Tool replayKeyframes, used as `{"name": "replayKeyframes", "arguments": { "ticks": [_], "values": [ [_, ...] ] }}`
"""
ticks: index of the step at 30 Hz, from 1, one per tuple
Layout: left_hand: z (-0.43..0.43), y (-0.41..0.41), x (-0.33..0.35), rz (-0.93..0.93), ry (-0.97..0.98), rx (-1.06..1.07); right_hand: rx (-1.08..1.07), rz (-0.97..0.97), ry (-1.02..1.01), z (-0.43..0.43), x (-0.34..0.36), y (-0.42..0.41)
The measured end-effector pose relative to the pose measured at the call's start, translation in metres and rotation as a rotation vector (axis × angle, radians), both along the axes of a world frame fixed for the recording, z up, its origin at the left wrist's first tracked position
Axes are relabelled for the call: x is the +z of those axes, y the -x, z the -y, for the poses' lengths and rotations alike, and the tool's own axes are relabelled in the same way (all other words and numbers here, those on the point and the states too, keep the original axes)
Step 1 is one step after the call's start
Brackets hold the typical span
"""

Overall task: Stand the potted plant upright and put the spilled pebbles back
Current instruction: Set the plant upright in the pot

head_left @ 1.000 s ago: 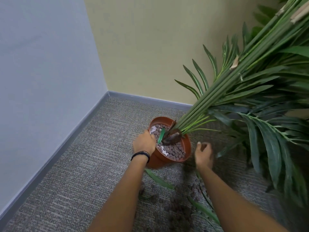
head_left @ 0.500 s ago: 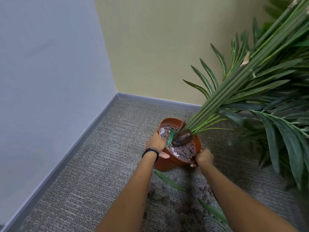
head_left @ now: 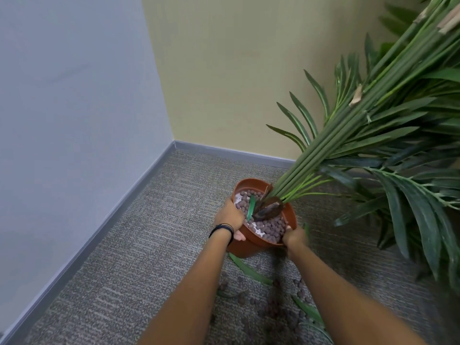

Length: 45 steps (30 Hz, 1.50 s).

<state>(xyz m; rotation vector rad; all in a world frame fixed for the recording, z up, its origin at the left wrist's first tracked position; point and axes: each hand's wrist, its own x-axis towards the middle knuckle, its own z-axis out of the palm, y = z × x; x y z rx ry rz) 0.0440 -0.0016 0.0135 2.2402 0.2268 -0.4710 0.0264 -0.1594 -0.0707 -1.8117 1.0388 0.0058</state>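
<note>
A terracotta plastic pot (head_left: 251, 246) stands on the carpet, partly filled with brown pebbles (head_left: 270, 226). The palm's green stems (head_left: 331, 148) lean far up to the right, the fronds spreading at the right edge. My left hand (head_left: 230, 217), with a black band on the wrist, grips the pot's left rim. My right hand (head_left: 295, 236) grips the near right rim. Spilled pebbles (head_left: 278, 310) lie scattered on the carpet between my forearms, near the bottom of the view.
A grey wall (head_left: 74, 120) on the left and a yellow wall (head_left: 236, 70) behind meet in a corner with a grey baseboard. Loose green leaves (head_left: 249, 268) lie on the carpet in front of the pot. Fronds (head_left: 410, 195) crowd the right side.
My right hand moved from the carpet beside the pot onto its near right rim. My left hand stayed on the left rim, its fingers now wrapping down the pot's side.
</note>
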Motion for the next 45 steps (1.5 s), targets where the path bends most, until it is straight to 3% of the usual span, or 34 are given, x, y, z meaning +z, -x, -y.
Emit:
{"name": "replayKeyframes", "arguments": {
  "ticks": [4,10,18,31,45],
  "values": [
    [-0.003,0.004,-0.002,-0.043,0.185,0.058,-0.01,0.012,0.047,0.0,0.003,0.0],
    [-0.006,0.003,0.0,-0.082,0.5,0.181,0.161,0.043,0.229,0.01,0.026,-0.017],
    [-0.021,0.0,-0.01,-0.101,0.735,0.351,0.354,0.083,0.352,-0.002,0.041,-0.057],
    [-0.028,-0.011,-0.049,-0.129,0.955,0.625,0.672,0.062,0.573,-0.038,0.049,-0.124],
    [0.024,-0.025,-0.046,-0.249,1.093,0.783,0.616,0.054,0.408,-0.021,0.056,-0.113]
  ]
}}
